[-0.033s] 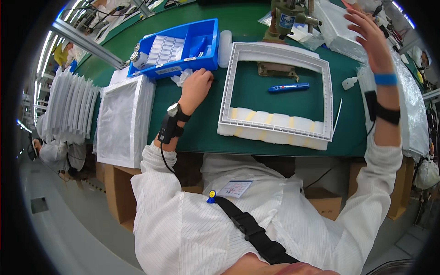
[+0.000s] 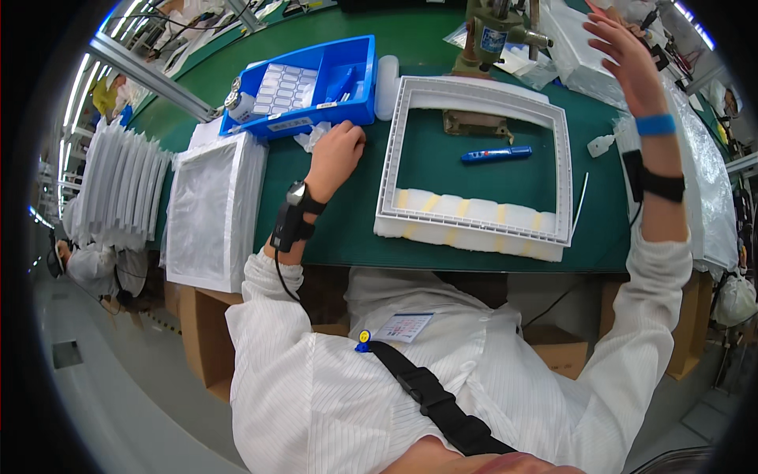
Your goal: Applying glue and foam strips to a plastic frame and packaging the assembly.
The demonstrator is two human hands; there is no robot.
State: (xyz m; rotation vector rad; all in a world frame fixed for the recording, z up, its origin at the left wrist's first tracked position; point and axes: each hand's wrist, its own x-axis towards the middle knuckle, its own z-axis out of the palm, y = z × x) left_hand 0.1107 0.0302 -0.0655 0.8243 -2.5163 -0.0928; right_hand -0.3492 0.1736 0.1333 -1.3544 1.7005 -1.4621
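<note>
My left hand (image 2: 338,156) rests on the green table with its fingers curled in, and nothing shows between them. Crumpled clear plastic (image 2: 312,137) lies against its far side, just in front of the blue bin (image 2: 289,122). My right hand (image 2: 624,63) is raised at the far right, fingers spread and holding nothing, near plastic-wrapped packages (image 2: 580,59). Between the hands lies a white rectangular frame (image 2: 564,170), its near side over a white foam roll (image 2: 474,239) with yellow bands. Inside its opening lies a blue marker pen (image 2: 496,154).
Bagged white frames (image 2: 207,213) are stacked left, with thin wrapped pieces (image 2: 118,182) upright beyond. A metal press (image 2: 485,39) stands behind the frame. A small white bottle (image 2: 600,145) and a thin white strip (image 2: 581,199) lie right. The bin holds label sheets (image 2: 284,87).
My right hand has shifted slightly left and away from me, still raised with fingers spread. The left hand stays in place on the table.
</note>
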